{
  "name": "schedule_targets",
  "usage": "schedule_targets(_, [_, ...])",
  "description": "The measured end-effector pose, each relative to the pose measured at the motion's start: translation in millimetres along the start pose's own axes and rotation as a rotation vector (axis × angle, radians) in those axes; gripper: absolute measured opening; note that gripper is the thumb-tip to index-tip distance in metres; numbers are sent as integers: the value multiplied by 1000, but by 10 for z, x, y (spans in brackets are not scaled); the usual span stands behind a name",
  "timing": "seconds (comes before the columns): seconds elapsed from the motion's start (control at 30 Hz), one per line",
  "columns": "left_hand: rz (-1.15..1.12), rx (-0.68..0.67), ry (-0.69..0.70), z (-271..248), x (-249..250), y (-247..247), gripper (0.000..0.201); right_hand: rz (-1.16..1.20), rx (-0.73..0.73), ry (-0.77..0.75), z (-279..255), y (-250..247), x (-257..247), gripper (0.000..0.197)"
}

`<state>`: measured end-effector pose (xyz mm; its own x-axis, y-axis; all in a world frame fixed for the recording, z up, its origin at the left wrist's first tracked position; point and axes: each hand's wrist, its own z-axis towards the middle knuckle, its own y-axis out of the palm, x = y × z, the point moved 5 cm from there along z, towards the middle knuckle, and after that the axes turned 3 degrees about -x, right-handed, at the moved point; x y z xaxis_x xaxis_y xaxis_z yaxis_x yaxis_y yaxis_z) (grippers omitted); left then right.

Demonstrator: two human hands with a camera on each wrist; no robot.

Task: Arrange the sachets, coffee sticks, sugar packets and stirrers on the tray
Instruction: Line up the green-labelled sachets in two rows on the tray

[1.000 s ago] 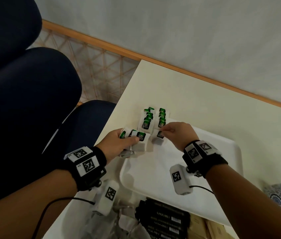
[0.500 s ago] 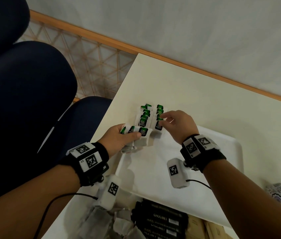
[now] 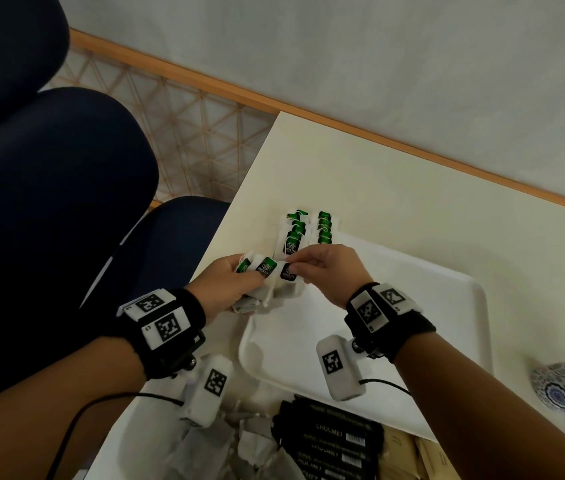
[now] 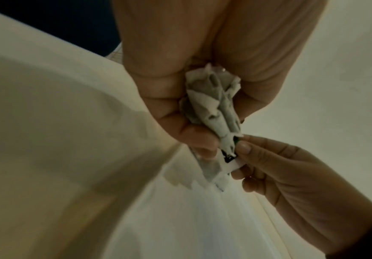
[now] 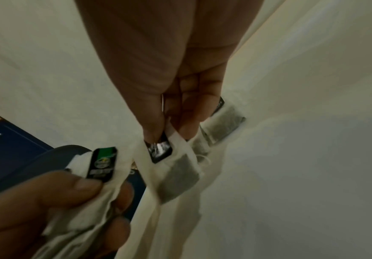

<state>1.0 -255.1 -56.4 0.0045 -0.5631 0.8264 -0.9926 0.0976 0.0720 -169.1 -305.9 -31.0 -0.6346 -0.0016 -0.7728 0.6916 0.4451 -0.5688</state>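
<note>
Head view: left hand [image 3: 225,289] grasps a bunch of tea sachets [image 3: 263,271] at the tray's [image 3: 447,306] far left corner. Right hand [image 3: 329,271] pinches one sachet [image 3: 289,273] by its tag, apparently at the edge of that bunch. Two rows of laid sachets [image 3: 308,230] rest on the tray's far edge. Black coffee sticks [image 3: 333,441] lie on the table [image 3: 395,188] near the tray's front edge. Right wrist view: thumb and fingers [image 5: 154,126] clamp the tag [image 5: 158,149].
</note>
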Motion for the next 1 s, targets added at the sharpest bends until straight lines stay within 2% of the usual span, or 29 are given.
schedule_targets(0.37, [-58,9,-10,-47,-44,-186,2,-122,123,48,272,-73,-19,14])
schedule_targets(0.53, [-78,-29,-9,-35,-7,-87,6,-154,154,48,279,-98,9,14])
schedule_targets(0.7, [-29,-87,12,5,-21,42,22,-132,236,-53,127,-167,-48,13])
schedule_targets(0.87, [-22,-170,44,1,23,226,6,54,44,-25,-132,-43,-74,18])
schedule_targets(0.93, [-44,-230,34,2,7,296,9,105,20,-11,-185,-19,-18,13])
schedule_targets(1.0, [-15,-191,17,14,-8,303,15,138,25,17,-212,-52,54,9])
